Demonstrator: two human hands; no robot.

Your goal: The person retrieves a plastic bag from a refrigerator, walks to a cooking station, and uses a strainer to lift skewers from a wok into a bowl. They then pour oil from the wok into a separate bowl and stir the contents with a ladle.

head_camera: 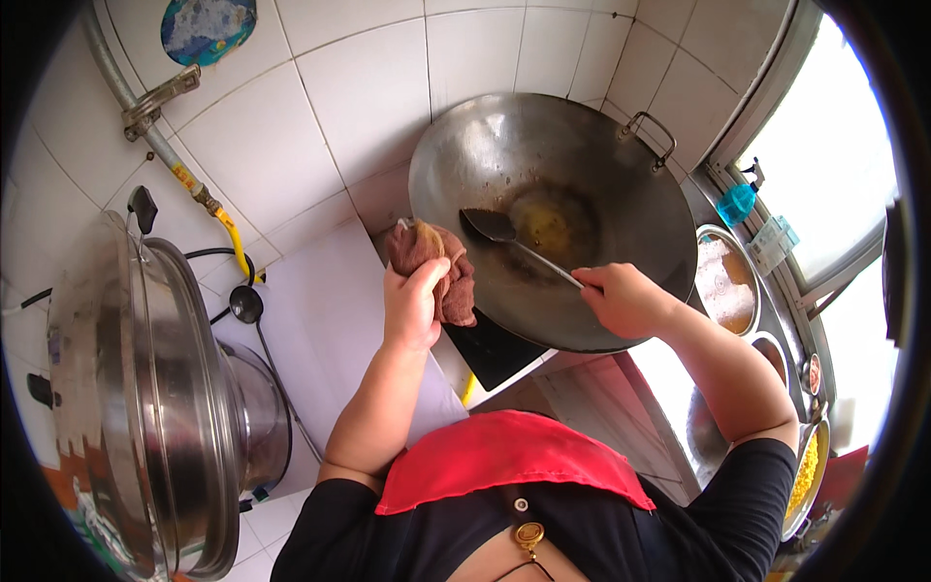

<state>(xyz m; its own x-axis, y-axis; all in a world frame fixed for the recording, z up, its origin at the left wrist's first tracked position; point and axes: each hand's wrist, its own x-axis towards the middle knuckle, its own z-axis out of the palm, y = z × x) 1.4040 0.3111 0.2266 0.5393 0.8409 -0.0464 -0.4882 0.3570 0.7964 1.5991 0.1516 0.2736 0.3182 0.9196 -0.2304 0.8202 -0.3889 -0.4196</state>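
A large metal wok [625, 211] with a wire loop handle stands in front of me, yellowish liquid [547, 220] and brown residue at its bottom. My right hand [618, 297] grips the shaft of a metal wok spatula [542, 258] over the wok's near right side. The spatula's dark blade lies inside, left of the liquid. A folded brown cloth [457, 291] is held in my left hand [416, 302], beside the wok's left rim.
A large lidded steel pot [182, 393] stands at left, with a long-handled black ladle [246, 304] beside it. A yellow gas hose [234, 236] runs along the wall. Metal bowls of food [727, 280] and a blue bottle [737, 204] line the window side.
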